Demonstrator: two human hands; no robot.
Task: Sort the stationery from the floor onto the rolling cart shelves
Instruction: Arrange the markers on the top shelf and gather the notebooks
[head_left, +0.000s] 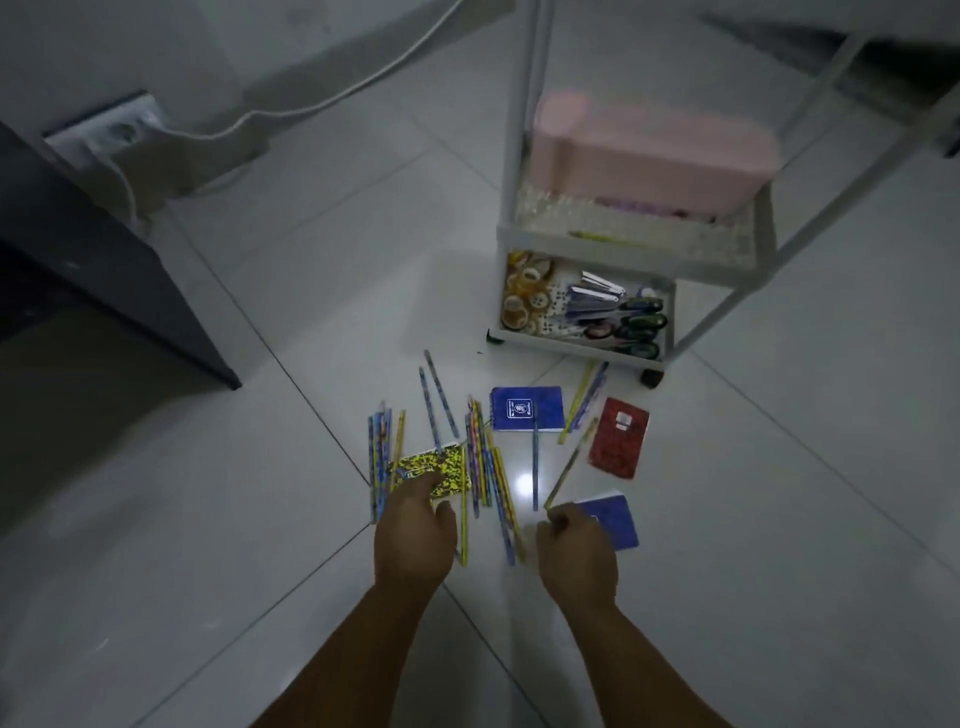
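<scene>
Several patterned pencils (483, 462) lie scattered on the white tile floor. Among them lie a yellow notebook (434, 467), a blue notebook (527, 409), a red notebook (619, 437) and a second blue notebook (613, 519). My left hand (413, 535) rests with its fingertips on the yellow notebook's near edge. My right hand (576, 551) is curled, fingers pinched at the near end of a yellow pencil (569, 465), partly covering the second blue notebook. The white rolling cart (587, 244) stands behind; its bottom shelf holds tape rolls (524, 296) and scissors (628, 325).
A pink box (649, 150) sits on the cart's middle shelf. A dark cabinet (104, 270) stands at the left, with a wall socket (111, 132) and a white cable (322, 98) behind it. The cart's black wheels (652, 376) rest on the tiles.
</scene>
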